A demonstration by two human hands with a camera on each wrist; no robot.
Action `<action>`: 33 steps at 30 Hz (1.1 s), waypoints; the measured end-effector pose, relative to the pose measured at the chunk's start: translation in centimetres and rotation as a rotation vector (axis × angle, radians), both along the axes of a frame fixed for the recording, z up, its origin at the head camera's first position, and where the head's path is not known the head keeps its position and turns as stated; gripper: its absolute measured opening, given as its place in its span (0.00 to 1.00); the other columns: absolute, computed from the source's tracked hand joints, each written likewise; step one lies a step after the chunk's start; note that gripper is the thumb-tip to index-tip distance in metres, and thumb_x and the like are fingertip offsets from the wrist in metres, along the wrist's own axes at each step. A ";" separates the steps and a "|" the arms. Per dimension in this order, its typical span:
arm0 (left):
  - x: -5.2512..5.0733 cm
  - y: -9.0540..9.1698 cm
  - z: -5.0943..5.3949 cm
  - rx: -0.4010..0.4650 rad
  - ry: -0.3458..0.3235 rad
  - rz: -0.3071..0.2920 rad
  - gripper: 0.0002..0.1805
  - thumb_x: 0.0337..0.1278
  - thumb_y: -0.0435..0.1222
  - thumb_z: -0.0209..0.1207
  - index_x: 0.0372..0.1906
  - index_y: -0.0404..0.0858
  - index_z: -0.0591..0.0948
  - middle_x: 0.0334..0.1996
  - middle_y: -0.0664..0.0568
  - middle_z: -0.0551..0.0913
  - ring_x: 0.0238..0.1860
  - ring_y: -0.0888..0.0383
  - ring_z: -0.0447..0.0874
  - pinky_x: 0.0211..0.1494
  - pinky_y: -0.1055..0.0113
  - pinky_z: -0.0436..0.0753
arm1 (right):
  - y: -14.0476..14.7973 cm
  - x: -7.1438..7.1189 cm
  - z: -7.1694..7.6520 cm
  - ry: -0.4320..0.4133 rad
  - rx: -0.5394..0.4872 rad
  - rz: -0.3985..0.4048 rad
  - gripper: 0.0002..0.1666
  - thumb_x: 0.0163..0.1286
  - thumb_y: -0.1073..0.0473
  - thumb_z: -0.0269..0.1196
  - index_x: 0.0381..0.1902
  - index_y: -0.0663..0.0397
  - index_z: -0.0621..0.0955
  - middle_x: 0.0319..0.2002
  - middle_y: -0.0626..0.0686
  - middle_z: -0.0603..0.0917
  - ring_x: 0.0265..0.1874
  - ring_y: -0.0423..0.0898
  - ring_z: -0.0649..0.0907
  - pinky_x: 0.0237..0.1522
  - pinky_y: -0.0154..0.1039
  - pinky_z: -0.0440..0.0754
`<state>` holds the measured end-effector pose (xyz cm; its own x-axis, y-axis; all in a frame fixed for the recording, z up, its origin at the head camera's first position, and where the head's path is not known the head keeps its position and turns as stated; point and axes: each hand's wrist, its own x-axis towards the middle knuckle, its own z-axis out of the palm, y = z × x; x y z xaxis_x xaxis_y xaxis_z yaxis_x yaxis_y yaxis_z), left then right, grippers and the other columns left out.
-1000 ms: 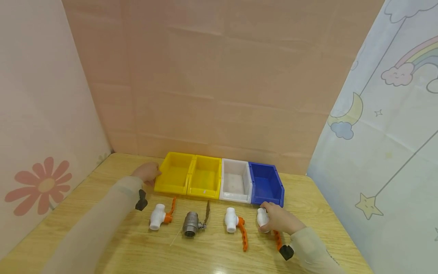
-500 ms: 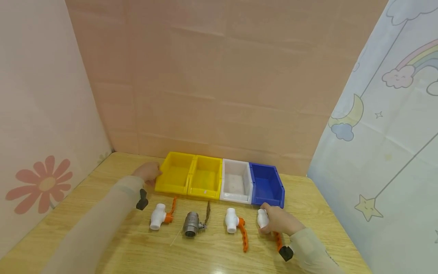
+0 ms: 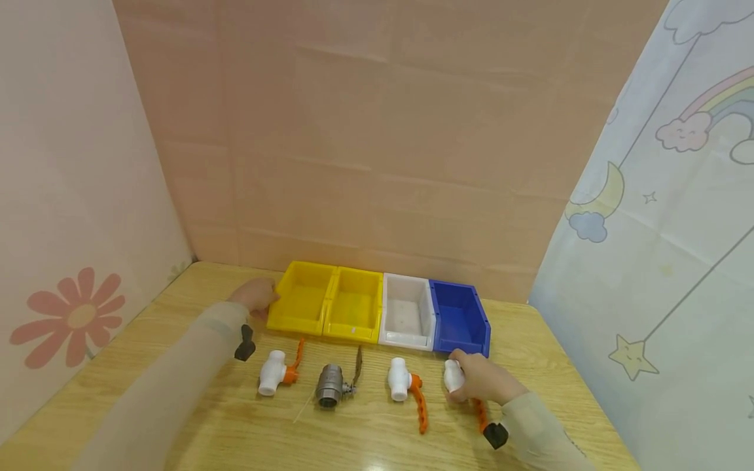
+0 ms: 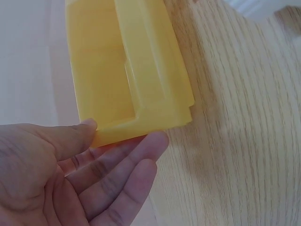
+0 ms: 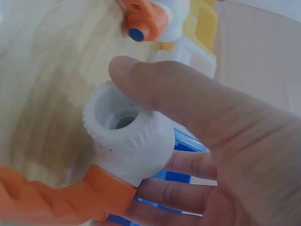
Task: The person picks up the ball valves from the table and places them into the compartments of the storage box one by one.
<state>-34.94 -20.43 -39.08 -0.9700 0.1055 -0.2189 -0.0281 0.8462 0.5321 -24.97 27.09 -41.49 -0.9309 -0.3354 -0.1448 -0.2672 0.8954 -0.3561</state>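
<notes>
My left hand (image 3: 254, 296) is at the outer side of the leftmost yellow bin (image 3: 299, 307). In the left wrist view, the thumb lies on the bin's rim (image 4: 117, 129) and the fingers are against its outer wall, pinching the edge. My right hand (image 3: 487, 377) grips a white plastic ball valve (image 3: 453, 376) on the table before the blue bin. Seen from the right wrist, the thumb crosses the valve's open end (image 5: 124, 117) and the fingers pass behind its body. Its orange lever (image 5: 47, 195) sticks out toward me, partly hidden by the wrist in the head view.
A second yellow bin (image 3: 355, 304), a white bin (image 3: 405, 311) and the blue bin (image 3: 458, 317) continue the row. Before them lie a white valve (image 3: 272, 373) with orange lever, a metal ball valve (image 3: 329, 386) and another white valve (image 3: 398, 379). Cloth walls enclose the table.
</notes>
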 end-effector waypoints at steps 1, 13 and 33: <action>0.0 0.0 0.0 0.001 0.001 -0.001 0.20 0.71 0.36 0.49 0.58 0.25 0.70 0.39 0.39 0.80 0.25 0.55 0.82 0.31 0.64 0.84 | 0.1 0.0 0.1 0.008 -0.003 0.007 0.38 0.42 0.56 0.79 0.51 0.59 0.75 0.37 0.52 0.81 0.30 0.45 0.77 0.31 0.42 0.79; 0.1 0.2 0.2 0.019 -0.014 0.019 0.21 0.72 0.36 0.48 0.61 0.26 0.68 0.40 0.38 0.80 0.27 0.55 0.81 0.33 0.64 0.85 | 0.3 -0.4 4.2 0.086 0.021 0.022 0.41 0.45 0.54 0.79 0.54 0.62 0.73 0.37 0.52 0.81 0.28 0.43 0.78 0.30 0.39 0.79; 0.1 0.1 0.1 -0.019 0.017 -0.008 0.12 0.70 0.35 0.51 0.48 0.28 0.73 0.33 0.43 0.79 0.29 0.54 0.80 0.33 0.64 0.83 | 0.2 -6.3 11.6 0.214 0.036 0.062 0.41 0.48 0.50 0.77 0.55 0.62 0.72 0.41 0.59 0.81 0.32 0.48 0.80 0.34 0.40 0.81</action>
<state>-34.82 -20.37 -38.95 -0.9728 0.1095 -0.2041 -0.0120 0.8562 0.5166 -31.31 27.32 -29.88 -0.9195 -0.3909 0.0404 -0.3879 0.8862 -0.2532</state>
